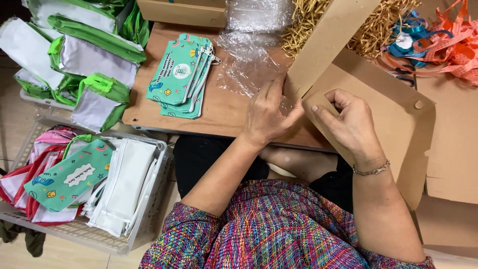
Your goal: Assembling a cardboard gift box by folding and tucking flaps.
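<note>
A: Far left first. What's there?

B: White plastic basket (149, 219), well left of the cardboard box and lower, off the table. Holds flat pouches: white ones, red-edged ones, one green printed pouch (67, 175) lying on top.

A: Above the basket?

B: Pile of grey bags with green trim (89, 55), left of the box, just past the table's left edge.

A: On the table?

B: Wooden table (224, 107). Stack of green zip pouches (181, 74) fanned out on it, left of the box. Clear plastic wrap (251, 55) crumpled between that stack and the box, touching the box's left flap.

A: Left hand?

B: Left hand (266, 117) at the box's left edge, fingers bent and narrow, thumb and fingertips pinching the flap edge along with some clear film. Holding, not open.

A: The box itself?

B: Brown cardboard box (393, 124), flat-ish, part folded, lying across the table's front right and hanging over the lap. One long flap tilts up toward the top of frame.

A: Right hand?

B: Right hand (351, 124) rests on the box panel just right of the left hand, fingers curled in, thumb pressing the cardboard. Bracelet on that wrist. Can't tell if it grips an edge or only presses.

A: Beyond the box?

B: Straw-coloured paper shred (378, 27) behind the raised flap. Blue and orange ribbons (438, 42) right of that.
</note>
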